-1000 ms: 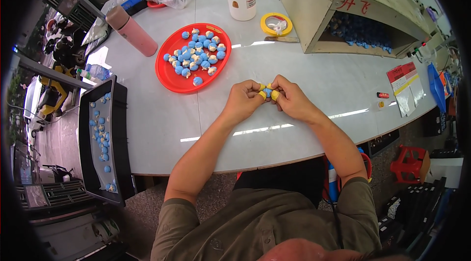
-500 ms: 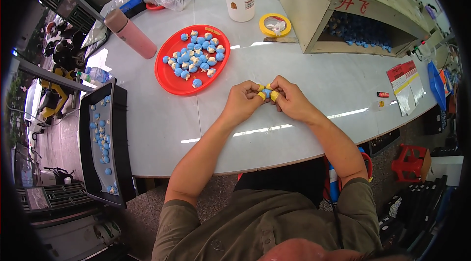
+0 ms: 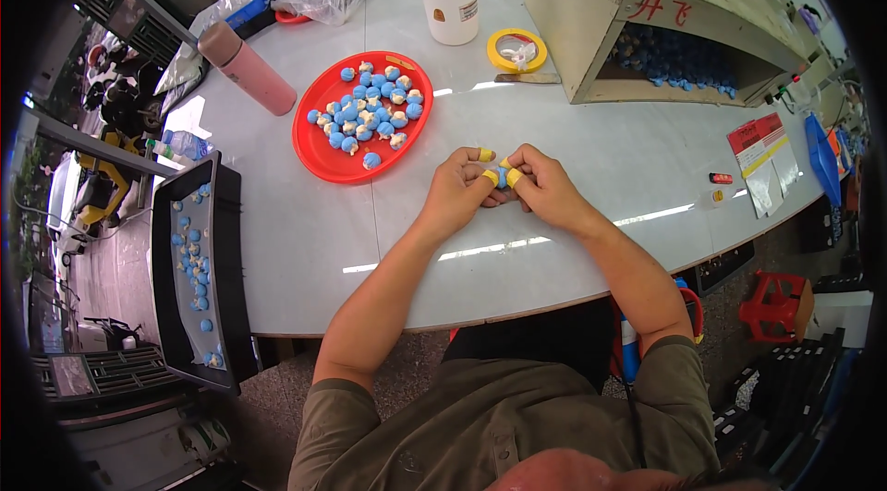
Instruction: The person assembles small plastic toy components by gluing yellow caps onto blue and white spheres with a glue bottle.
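Note:
A small blue ball-shaped piece (image 3: 503,178) sits between my two hands above the grey table, mostly covered by fingertips. My right hand (image 3: 554,195) pinches it between thumb and index finger. My left hand (image 3: 453,193) keeps its thumb against the piece, its other fingers curled beneath, while its index finger stands off. Yellow tape wraps the thumbs and index fingertips of both hands. Beyond my left hand, a red round tray (image 3: 319,154) holds several blue-and-cream balls (image 3: 371,160).
At the left edge is a black bin (image 3: 231,306) with more such balls. A pink flask (image 3: 254,75), white bottle (image 3: 450,1), yellow tape roll (image 3: 499,52) and knife-like blade (image 3: 527,79) stand or lie farther back. An open-fronted box (image 3: 577,20) holding blue pieces stands back right.
My left index finger has lifted away from the blue piece. Both hands otherwise stay in nearly the same place.

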`<act>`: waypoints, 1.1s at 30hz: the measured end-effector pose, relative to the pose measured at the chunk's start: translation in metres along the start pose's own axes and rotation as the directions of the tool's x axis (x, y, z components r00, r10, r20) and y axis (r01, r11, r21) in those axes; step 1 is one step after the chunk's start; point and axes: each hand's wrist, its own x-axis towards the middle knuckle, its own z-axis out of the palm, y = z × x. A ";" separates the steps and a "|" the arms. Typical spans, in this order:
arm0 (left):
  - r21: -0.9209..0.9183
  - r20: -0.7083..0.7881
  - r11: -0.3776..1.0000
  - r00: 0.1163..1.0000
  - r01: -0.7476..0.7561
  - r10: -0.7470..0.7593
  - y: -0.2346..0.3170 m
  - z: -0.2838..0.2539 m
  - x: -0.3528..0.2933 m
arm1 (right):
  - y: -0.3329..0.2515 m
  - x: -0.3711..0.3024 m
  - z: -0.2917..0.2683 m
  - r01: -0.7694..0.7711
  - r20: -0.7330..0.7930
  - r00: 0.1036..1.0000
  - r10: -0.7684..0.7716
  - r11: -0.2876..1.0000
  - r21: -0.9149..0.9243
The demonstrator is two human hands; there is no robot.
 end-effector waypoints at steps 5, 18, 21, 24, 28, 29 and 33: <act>0.011 0.014 1.000 1.000 0.009 -0.009 0.001 -0.001 0.000 | 0.000 -0.001 -0.001 -0.036 0.006 0.999 0.036 0.999 0.033; -0.009 0.008 0.999 0.999 -0.035 0.035 0.002 -0.003 -0.001 | 0.002 -0.002 -0.004 0.143 0.063 0.988 -0.142 0.989 -0.026; -0.066 0.026 0.997 0.998 -0.049 0.051 0.000 -0.004 -0.002 | 0.005 -0.004 -0.003 0.200 0.038 0.980 -0.197 0.976 -0.081; -0.061 0.033 0.996 0.998 -0.057 0.059 -0.005 -0.004 -0.001 | 0.005 -0.009 0.005 0.211 -0.041 0.973 -0.227 0.948 -0.240; -0.035 0.052 0.993 0.992 -0.115 0.116 -0.014 -0.004 0.000 | 0.005 -0.010 0.012 0.292 -0.142 0.893 -0.428 0.788 -0.542; -0.041 0.063 0.993 0.992 -0.110 0.112 -0.013 -0.004 0.000 | 0.005 -0.010 0.013 0.292 -0.139 0.893 -0.428 0.786 -0.545; -0.028 0.085 0.997 0.994 -0.069 0.071 -0.010 -0.005 0.000 | 0.006 -0.007 0.014 0.324 -0.152 0.850 -0.505 0.726 -0.606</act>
